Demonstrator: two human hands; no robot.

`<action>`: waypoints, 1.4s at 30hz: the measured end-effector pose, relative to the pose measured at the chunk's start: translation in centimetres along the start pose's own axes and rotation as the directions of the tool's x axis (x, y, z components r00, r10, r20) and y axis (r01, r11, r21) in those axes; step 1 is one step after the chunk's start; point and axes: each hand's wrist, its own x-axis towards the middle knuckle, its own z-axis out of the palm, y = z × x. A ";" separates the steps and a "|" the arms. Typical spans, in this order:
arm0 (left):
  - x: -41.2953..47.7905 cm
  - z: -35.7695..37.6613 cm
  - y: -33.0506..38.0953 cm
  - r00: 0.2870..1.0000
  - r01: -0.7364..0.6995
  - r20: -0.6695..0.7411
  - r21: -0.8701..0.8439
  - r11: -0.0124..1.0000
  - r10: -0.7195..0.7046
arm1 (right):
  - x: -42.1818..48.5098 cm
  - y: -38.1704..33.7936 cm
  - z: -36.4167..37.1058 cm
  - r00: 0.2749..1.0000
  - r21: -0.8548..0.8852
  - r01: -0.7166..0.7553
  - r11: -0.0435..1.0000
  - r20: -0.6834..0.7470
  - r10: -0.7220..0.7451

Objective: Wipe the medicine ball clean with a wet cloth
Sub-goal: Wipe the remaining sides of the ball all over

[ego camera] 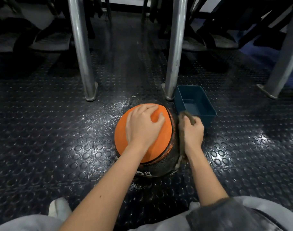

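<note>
On the studded floor [42, 130] sits the orange-and-black medicine ball [121, 139], a blue tub [207, 120] just beside it. The left hand [144, 124] rests on top, fingers [150, 107] loosely spread; the right hand [192, 132] grips a brown cloth [184, 114] against its right side.

The orange-and-black medicine ball [160, 144] sits on a dark studded floor [50, 139]. The left hand [143, 125] rests spread on top of the ball. The right hand [193, 132] grips a brownish cloth [186, 115] against the ball's right side. A blue tub [209, 117] stands just right of the ball, and two steel posts [83, 52] rise beyond it.
</note>
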 end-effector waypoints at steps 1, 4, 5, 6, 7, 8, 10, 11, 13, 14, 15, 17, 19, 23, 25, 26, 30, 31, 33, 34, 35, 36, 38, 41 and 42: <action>-0.1 0.0 -0.1 1.000 0.008 -0.001 -0.001 1.000 -0.008 | 0.6 0.8 -0.1 0.991 0.077 -0.135 0.988 0.034 0.133; -0.3 0.0 0.1 0.999 0.035 -0.017 0.017 0.999 -0.035 | 1.4 2.0 0.0 0.963 0.128 -0.264 0.956 0.092 0.254; -0.5 -0.1 0.2 0.999 0.037 -0.020 0.027 0.999 -0.036 | 1.2 1.7 0.0 0.967 0.113 -0.249 0.962 0.090 0.239; -0.5 0.0 0.4 0.999 0.031 -0.024 0.035 0.999 -0.030 | 0.7 1.0 0.0 0.977 0.088 -0.206 0.975 0.080 0.199; -0.6 0.1 0.6 0.999 0.020 -0.027 0.043 0.999 -0.019 | 0.2 0.4 0.0 0.988 0.042 -0.142 0.989 0.060 0.139; -0.5 0.2 0.8 0.999 0.008 -0.032 0.052 0.999 -0.006 | -0.4 -0.5 0.0 0.998 -0.040 -0.052 0.998 0.037 0.053; -0.5 0.6 1.1 0.999 -0.010 -0.044 0.081 0.997 0.014 | -1.9 -2.3 0.1 0.984 -0.230 0.176 0.957 0.038 -0.171; -0.5 0.7 1.1 0.999 -0.016 -0.045 0.090 0.996 0.020 | -2.2 -2.6 0.1 0.967 -0.257 0.254 0.933 0.056 -0.248; -0.4 0.9 1.0 0.999 -0.022 -0.026 0.079 0.997 0.024 | -1.7 -2.2 0.1 0.970 -0.213 0.241 0.947 0.033 -0.239; -0.4 0.9 0.9 1.000 -0.022 -0.017 0.068 0.997 0.023 | -1.0 -1.4 0.0 0.987 -0.148 0.157 0.976 0.006 -0.158; -0.3 0.8 0.7 1.000 -0.022 -0.008 0.059 0.998 0.022 | -0.1 -0.5 -0.2 0.999 -0.059 0.033 0.998 -0.005 -0.033; -0.5 0.6 0.5 1.000 -0.014 -0.009 0.044 0.999 0.014 | 0.7 1.2 -0.7 0.979 0.092 -0.203 0.975 0.041 0.200; -0.6 0.5 0.6 1.000 0.005 -0.029 0.050 0.999 -0.004 | 1.0 1.9 -0.7 0.962 0.103 -0.266 0.958 0.089 0.257; -0.6 0.8 1.3 0.999 0.002 -0.045 0.088 0.996 0.002 | 0.2 -0.4 -0.6 0.993 -0.024 -0.095 0.995 0.074 0.097; -0.5 1.1 1.5 0.999 0.001 -0.053 0.112 0.994 0.005 | -0.9 -2.5 -0.1 0.987 -0.201 0.150 0.968 0.083 -0.136; -0.4 1.2 1.5 0.998 0.001 -0.057 0.127 0.992 0.007 | -1.2 -3.1 0.1 0.964 -0.272 0.265 0.925 0.112 -0.243; -0.7 1.4 1.5 0.999 -0.008 -0.043 0.088 0.996 0.012 | 0.6 -1.6 -0.2 0.985 -0.177 0.163 0.971 0.079 -0.151; -0.9 1.4 1.6 0.999 -0.015 -0.038 0.083 0.996 0.018 | 1.5 -0.6 -0.5 0.996 -0.110 0.045 0.993 0.079 -0.036; -1.3 1.4 1.7 0.999 -0.033 -0.028 0.082 0.996 0.036 | 2.4 1.1 -1.1 0.978 0.034 -0.177 0.984 0.121 0.172; -1.5 1.4 1.8 0.999 -0.037 -0.024 0.080 0.996 0.039 | 2.6 1.6 -1.3 0.963 0.094 -0.247 0.965 0.138 0.233; -1.6 1.4 1.8 0.999 -0.035 -0.021 0.078 0.996 0.037 | 2.7 2.1 -1.2 0.953 0.128 -0.285 0.950 0.146 0.266; -1.7 1.3 1.7 0.999 -0.032 -0.024 0.078 0.996 0.034 | 2.6 2.2 -1.2 0.950 0.134 -0.297 0.945 0.145 0.278; -1.7 1.2 1.7 0.999 -0.024 -0.042 0.089 0.996 0.028 | 2.2 1.3 -1.1 0.965 0.050 -0.235 0.971 0.132 0.227; -1.4 1.1 2.1 0.999 -0.019 -0.048 0.083 0.996 0.023 | 0.8 -1.6 -0.7 0.991 -0.193 0.058 0.979 0.127 -0.033; -1.4 1.2 2.2 0.999 -0.020 -0.045 0.074 0.997 0.024 | 0.3 -2.6 -0.5 0.977 -0.259 0.186 0.948 0.150 -0.151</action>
